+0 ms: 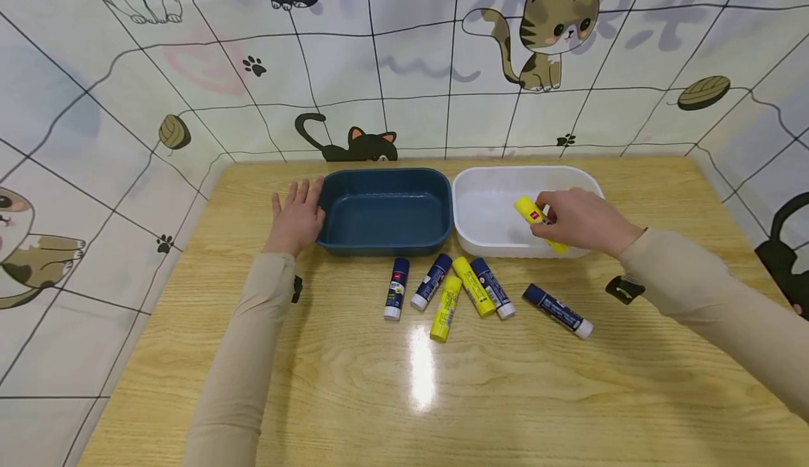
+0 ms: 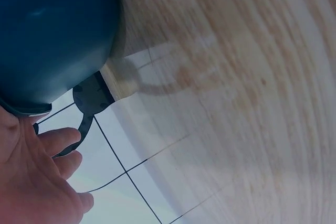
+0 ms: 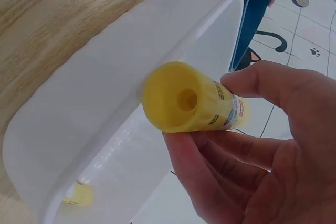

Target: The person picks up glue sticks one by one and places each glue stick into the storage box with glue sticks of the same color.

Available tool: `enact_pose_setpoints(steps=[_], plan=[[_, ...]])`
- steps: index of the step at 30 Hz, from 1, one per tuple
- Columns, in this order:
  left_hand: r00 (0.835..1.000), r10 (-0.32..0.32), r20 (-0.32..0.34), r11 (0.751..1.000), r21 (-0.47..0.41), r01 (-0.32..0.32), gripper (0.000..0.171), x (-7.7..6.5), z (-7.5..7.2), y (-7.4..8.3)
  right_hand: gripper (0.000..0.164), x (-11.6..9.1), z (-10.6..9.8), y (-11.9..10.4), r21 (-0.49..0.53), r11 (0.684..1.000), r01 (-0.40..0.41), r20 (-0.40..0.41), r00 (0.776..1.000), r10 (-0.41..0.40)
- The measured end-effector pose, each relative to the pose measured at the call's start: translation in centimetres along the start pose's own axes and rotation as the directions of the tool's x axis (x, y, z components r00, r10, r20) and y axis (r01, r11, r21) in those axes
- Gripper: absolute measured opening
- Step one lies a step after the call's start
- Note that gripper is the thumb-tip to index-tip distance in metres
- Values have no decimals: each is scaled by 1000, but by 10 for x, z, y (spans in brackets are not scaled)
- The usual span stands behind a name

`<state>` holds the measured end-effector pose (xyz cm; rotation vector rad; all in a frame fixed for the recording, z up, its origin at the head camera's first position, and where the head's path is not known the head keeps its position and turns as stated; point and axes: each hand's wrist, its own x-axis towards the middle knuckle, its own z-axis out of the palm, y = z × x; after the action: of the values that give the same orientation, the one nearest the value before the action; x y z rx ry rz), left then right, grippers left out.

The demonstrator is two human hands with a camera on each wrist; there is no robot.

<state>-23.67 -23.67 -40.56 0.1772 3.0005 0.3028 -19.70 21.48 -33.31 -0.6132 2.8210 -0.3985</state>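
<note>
Right hand [image 1: 584, 220] grips yellow glue stick [image 1: 528, 208] over white tray [image 1: 483, 211].
Thumb and fingers are clamped around the glue stick, held tilted above the tray's near-right portion; left hand [image 1: 297, 218], fingers extended and slightly apart, touches the left end of the blue tray [image 1: 385, 218]. Both trays stand side by side near the far edge of the desk [image 1: 354, 383]; four navy sticks [image 1: 431, 281] and two yellow sticks [image 1: 446, 309] lie before their near edges.

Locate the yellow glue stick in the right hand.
In the head view, right of centre: the right hand holds the yellow glue stick above the white bin, just right of the blue bin.
</note>
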Motion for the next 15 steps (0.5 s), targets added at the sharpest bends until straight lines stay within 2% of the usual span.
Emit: enact_pose_setpoints(steps=[7,15], plan=[[1000,-9,13,1000,-6,9,59,0,0,0,36,15,-3,3,-20,1000,0,19,1000,0],[999,-14,31,1000,4,14,59,0,-1,1,33,32,-8,14,-35,997,-66,24,997,67]])
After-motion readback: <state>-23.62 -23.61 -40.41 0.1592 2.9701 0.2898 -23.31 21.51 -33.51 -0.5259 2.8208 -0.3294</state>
